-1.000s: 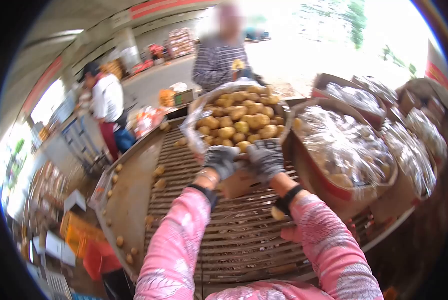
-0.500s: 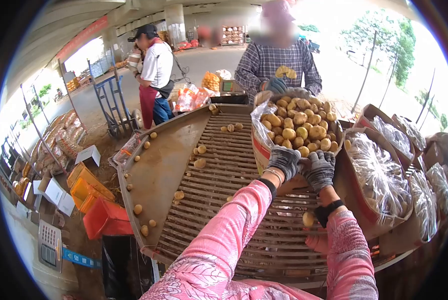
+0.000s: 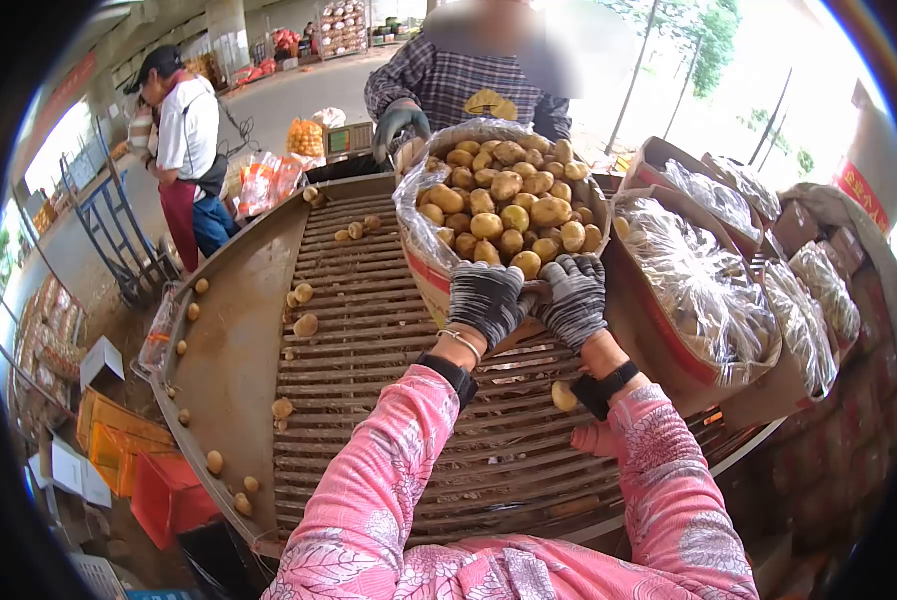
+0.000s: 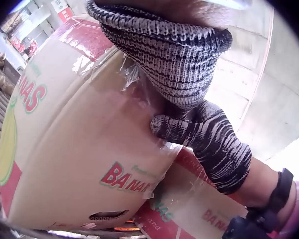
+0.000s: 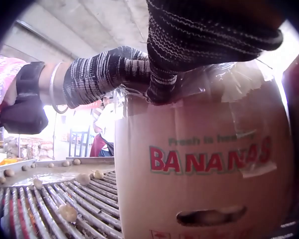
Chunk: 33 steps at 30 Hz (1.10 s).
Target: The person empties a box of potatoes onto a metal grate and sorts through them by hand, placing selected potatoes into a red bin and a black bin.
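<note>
A cardboard banana box (image 4: 97,134), lined with clear plastic (image 3: 423,205) and heaped with potatoes (image 3: 508,200), stands on a slatted metal grate. My left hand (image 3: 486,302), in a striped knit glove, grips the near rim. Beside it my right hand (image 3: 573,300), gloved alike, grips the same rim a little to the right. In the left wrist view the right thumb (image 4: 172,129) presses the outside of the box wall. The right wrist view shows that wall's printed side (image 5: 204,154) close below the gloves. The fingers inside the rim are largely hidden.
More boxes (image 3: 693,290) covered with plastic stand close on the right. Loose potatoes (image 3: 305,325) lie on the grate (image 3: 388,430) and along its left metal edge. Across the table a person (image 3: 468,80) has a gloved hand (image 3: 400,125) by the box's far left corner. Another person (image 3: 188,140) stands beyond the left side.
The head view has swung right, then back left. Both my hands keep hold of the box rim. The facing person's gloved hand has shifted from the back rim to the far left corner.
</note>
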Each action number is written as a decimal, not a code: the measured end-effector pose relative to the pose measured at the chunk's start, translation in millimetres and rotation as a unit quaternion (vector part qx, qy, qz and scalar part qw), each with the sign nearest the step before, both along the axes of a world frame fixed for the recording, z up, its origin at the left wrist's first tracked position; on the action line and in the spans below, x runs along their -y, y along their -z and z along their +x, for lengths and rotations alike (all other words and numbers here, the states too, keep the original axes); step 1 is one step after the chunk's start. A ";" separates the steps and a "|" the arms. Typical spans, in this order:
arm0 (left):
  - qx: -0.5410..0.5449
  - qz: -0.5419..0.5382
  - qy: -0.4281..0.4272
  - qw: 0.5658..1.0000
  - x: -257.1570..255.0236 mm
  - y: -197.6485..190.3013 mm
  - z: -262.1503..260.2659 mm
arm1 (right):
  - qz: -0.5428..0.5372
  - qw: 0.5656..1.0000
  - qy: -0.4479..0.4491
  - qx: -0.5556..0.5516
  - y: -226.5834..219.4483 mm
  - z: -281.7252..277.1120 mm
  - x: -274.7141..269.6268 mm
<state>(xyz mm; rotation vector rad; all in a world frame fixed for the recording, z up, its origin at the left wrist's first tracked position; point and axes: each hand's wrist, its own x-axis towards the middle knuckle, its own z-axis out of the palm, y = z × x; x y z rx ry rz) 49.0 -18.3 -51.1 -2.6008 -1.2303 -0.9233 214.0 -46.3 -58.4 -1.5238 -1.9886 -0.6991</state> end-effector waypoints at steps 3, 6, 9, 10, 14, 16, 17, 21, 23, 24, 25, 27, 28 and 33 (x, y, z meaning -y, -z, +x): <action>0.016 0.008 -0.001 1.000 -1.1 4.8 -0.7 | -0.002 1.000 0.006 0.023 2.8 1.2 -3.1; 0.056 0.001 0.044 0.997 -4.5 8.2 0.1 | 0.020 0.999 -0.003 0.028 2.2 3.1 -3.0; 0.068 -0.005 0.049 0.996 -1.3 6.7 -5.3 | 0.010 0.999 -0.014 0.042 8.0 4.1 -11.1; 0.052 -0.009 0.043 0.998 -1.4 9.5 -6.1 | 0.013 0.999 -0.021 0.047 6.6 1.5 -8.6; 0.029 -0.027 0.017 0.999 3.7 5.6 -19.0 | 0.010 0.998 -0.027 0.047 -0.6 -14.7 -2.5; 0.021 -0.051 0.017 0.998 14.2 7.7 -28.2 | -0.012 0.999 -0.026 0.046 -2.3 -26.3 10.1; 0.018 -0.052 0.018 0.998 15.2 8.3 -33.5 | -0.022 0.998 -0.021 0.053 -5.5 -33.8 13.1; 0.084 -0.012 0.016 0.996 9.0 10.2 -53.6 | -0.024 0.994 0.002 0.102 -17.4 -59.6 11.1; 0.086 0.008 -0.004 0.996 7.2 15.7 -65.7 | -0.048 0.992 -0.002 0.116 -19.1 -73.8 10.1; 0.074 0.019 -0.033 0.997 5.3 21.0 -70.2 | -0.036 0.991 -0.006 0.129 -18.7 -80.4 9.6; 0.063 0.005 -0.035 0.997 8.8 20.7 -78.6 | -0.026 0.989 -0.012 0.142 -16.4 -87.8 10.2; 0.094 0.020 -0.017 0.995 6.7 38.0 -95.6 | 0.033 0.987 -0.052 0.147 -8.2 -102.4 8.1; 0.115 -0.003 -0.027 0.993 6.0 49.5 -104.1 | 0.028 0.988 -0.078 0.134 -9.3 -112.4 10.4; 0.179 0.001 -0.022 0.984 23.1 71.9 -156.7 | 0.003 0.968 -0.186 0.165 -10.7 -164.7 18.6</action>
